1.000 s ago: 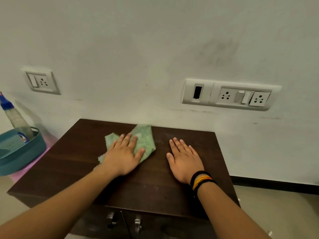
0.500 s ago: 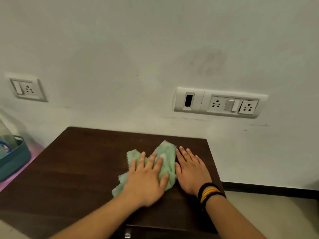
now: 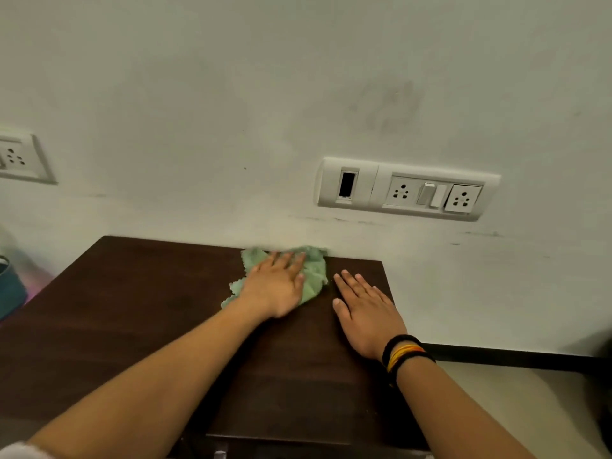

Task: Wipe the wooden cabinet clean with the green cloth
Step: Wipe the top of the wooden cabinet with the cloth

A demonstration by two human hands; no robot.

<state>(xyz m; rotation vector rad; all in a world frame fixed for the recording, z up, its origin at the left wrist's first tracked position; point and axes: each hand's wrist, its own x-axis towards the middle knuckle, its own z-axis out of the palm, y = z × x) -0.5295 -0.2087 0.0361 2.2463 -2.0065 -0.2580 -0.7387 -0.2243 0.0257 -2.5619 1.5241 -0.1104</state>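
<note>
- Head view: my left hand [image 3: 276, 286] lies flat, fingers spread, palm pressed down on the green cloth [image 3: 313, 276]; I am not gripping it, only pinning it to the surface.
- The green cloth sits crumpled at the back edge of the wooden cabinet [image 3: 132, 313], right where the dark top meets the white wall [image 3: 231, 94]. Its scalloped edge sticks out to the left of my wrist, and a fold shows to the right of my fingers.
- My right hand [image 3: 367, 318] rests flat on the cabinet top just beside the cloth, fingers stretched out and slightly apart, holding nothing. It lies near the cabinet's right edge.
- Black and yellow-orange bands [image 3: 404, 354] circle my right wrist.
- On the wall above and to the right is a long white switch-and-socket panel [image 3: 407, 188], with two sockets and a switch between them.
- A second white socket plate [image 3: 20, 159] is cut off at the left edge.
- A teal basket [image 3: 10, 289] shows partly at the far left, beside the cabinet, blurred.
- A dark skirting strip [image 3: 513, 356] runs along the foot of the wall at right.
</note>
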